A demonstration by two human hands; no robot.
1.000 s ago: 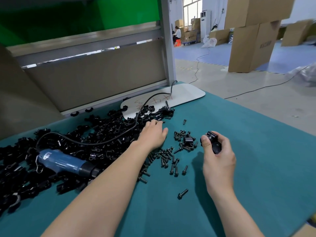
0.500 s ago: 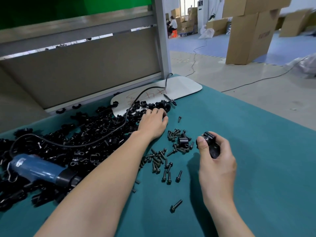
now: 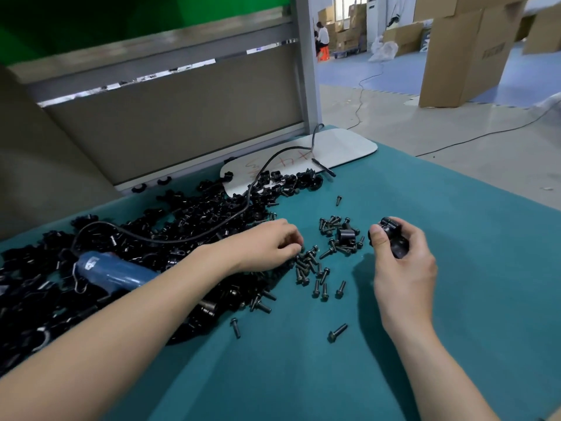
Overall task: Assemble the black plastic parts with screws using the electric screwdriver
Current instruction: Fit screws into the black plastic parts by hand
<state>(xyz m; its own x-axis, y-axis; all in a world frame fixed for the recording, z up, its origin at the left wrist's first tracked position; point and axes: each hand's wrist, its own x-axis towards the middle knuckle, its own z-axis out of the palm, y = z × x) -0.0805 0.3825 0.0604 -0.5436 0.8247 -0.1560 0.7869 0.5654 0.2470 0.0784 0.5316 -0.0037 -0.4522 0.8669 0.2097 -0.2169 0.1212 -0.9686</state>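
Black part (image 3: 394, 243) aslant in right hand (image 3: 405, 268)

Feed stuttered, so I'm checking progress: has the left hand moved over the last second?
Yes. The left hand drew back from the white board toward the person, and is now at the loose screws.

The person's left hand (image 3: 270, 243) and right hand (image 3: 400, 262) are bare. The left forearm (image 3: 136, 317) and right forearm (image 3: 425, 360) are uncovered to the frame's edge. The right thumb (image 3: 378, 238) shows a short, plain nail.
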